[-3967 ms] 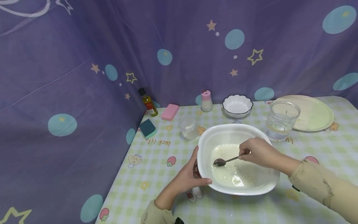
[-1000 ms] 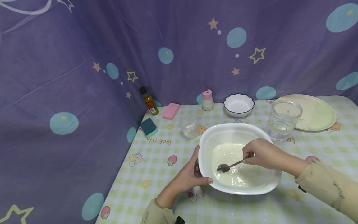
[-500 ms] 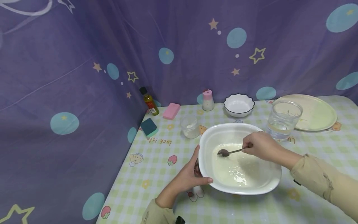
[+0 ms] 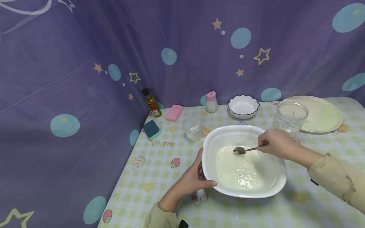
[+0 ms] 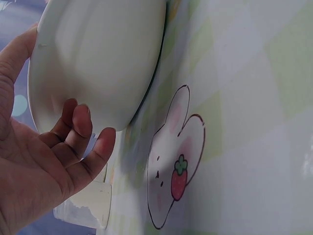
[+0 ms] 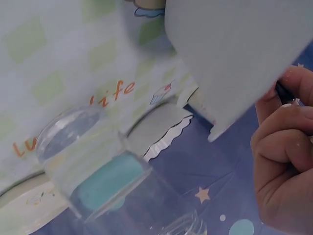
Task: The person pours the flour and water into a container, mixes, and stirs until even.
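A large white basin [image 4: 212,148] sits on the checked tablecloth, with a pale, milky batter [image 4: 232,171] across its bottom. My left hand [image 4: 192,177] grips its left side, thumb over the rim and fingers curled against the outer wall, as the left wrist view shows [image 5: 54,156]. Over the basin's right part my right hand [image 4: 275,144] pinches the handle of a dark metal spoon [image 4: 240,150]. The spoon's bowl lies at the far edge of the batter. In the right wrist view the curled fingers [image 6: 283,142] show beyond the basin's wall [image 6: 230,54], which hides most of the spoon.
Behind the basin's right side stands a clear glass [image 4: 289,118] of water, before a large plate [image 4: 325,115]. A scalloped bowl [image 4: 243,107], pink-topped shaker [image 4: 211,103], small clear cup [image 4: 193,129], pink sponge [image 4: 174,113], dark green sponge [image 4: 151,129] and oil bottle [image 4: 152,104] line the back.
My right hand has moved the spoon through the batter, from near the middle to the far side and then rightward. The left hand keeps its grip on the basin. The batter looks smoother than earlier.
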The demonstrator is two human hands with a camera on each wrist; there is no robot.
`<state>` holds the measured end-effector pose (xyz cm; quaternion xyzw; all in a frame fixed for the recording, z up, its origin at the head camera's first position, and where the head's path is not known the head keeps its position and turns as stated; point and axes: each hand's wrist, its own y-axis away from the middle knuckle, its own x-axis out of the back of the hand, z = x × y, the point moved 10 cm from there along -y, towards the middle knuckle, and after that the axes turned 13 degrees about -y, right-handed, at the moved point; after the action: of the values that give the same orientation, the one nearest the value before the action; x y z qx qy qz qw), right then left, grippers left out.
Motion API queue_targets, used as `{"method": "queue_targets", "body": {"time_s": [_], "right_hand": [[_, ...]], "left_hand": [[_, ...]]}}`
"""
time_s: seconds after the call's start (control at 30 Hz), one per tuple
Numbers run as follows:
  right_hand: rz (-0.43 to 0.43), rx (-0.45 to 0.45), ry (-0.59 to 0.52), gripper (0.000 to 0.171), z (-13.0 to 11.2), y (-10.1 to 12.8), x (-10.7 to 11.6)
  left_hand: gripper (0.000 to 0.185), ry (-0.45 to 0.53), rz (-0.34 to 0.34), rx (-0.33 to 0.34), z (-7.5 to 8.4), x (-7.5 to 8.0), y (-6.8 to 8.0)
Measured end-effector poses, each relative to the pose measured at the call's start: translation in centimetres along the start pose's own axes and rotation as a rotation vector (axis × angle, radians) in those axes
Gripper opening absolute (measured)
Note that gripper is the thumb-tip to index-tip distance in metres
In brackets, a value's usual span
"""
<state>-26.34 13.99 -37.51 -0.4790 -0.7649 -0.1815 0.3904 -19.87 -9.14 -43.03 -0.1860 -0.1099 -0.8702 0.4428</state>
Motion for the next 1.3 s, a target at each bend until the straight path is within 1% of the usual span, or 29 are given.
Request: {"method": "queue_targets", "body": {"time_s": [0.1, 0.17, 0.3, 0.43, 0.53, 0.6, 0.7, 0.8, 0.87, 1.07, 1.17, 1.3], "right_hand": [[-0.01, -0.006, 0.017, 0.024, 0.3, 0.5, 0.5], [-0.018, -0.007, 0.028, 0.025, 0.5, 0.8, 0.8], [-0.042, -0.007, 0.057, 0.025, 0.7, 1.4, 1.2], [-0.066, -0.025, 0.083, 0.025, 0.9, 2.0, 1.6], [-0.092, -0.041, 0.082, 0.026, 1.0, 2.5, 1.8], [-0.116, -0.049, 0.071, 0.027, 0.9, 2.8, 1.7], [-0.155, -0.065, 0.047, 0.027, 0.8, 3.1, 1.5], [-0.194, -0.084, 0.027, 0.027, 0.8, 3.4, 1.1], [-0.216, -0.087, 0.017, 0.027, 0.6, 3.5, 0.8], [-0.274, -0.041, -0.045, 0.026, -0.3, 3.8, 0.0], [-0.307, -0.038, -0.093, 0.025, -0.7, 3.9, -0.7], [-0.33, -0.027, -0.138, 0.024, -1.4, 3.9, -1.6]], "left_hand": [[0.117, 0.004, -0.006, 0.008, 0.7, 0.0, 0.2], [0.117, -0.002, -0.008, 0.009, 0.9, 0.0, 0.2], [0.117, 0.003, -0.006, 0.002, 1.2, 0.0, 0.3], [0.117, 0.006, -0.004, 0.001, 1.3, 0.1, 0.2], [0.118, -0.001, -0.006, 0.007, 1.1, 0.0, 0.2], [0.118, 0.0, -0.007, 0.008, 0.8, 0.0, 0.2], [0.118, 0.003, -0.005, 0.0, -0.1, -0.1, 0.0], [0.119, 0.007, 0.0, -0.016, -1.0, -0.2, -0.3], [0.119, 0.014, 0.005, -0.035, -1.3, -0.2, -0.3], [0.118, 0.036, 0.009, -0.086, -1.3, -0.2, -0.3], [0.117, 0.039, 0.009, -0.092, -1.2, -0.3, -0.3], [0.117, 0.027, 0.011, -0.085, -1.2, -0.3, -0.3]]}}
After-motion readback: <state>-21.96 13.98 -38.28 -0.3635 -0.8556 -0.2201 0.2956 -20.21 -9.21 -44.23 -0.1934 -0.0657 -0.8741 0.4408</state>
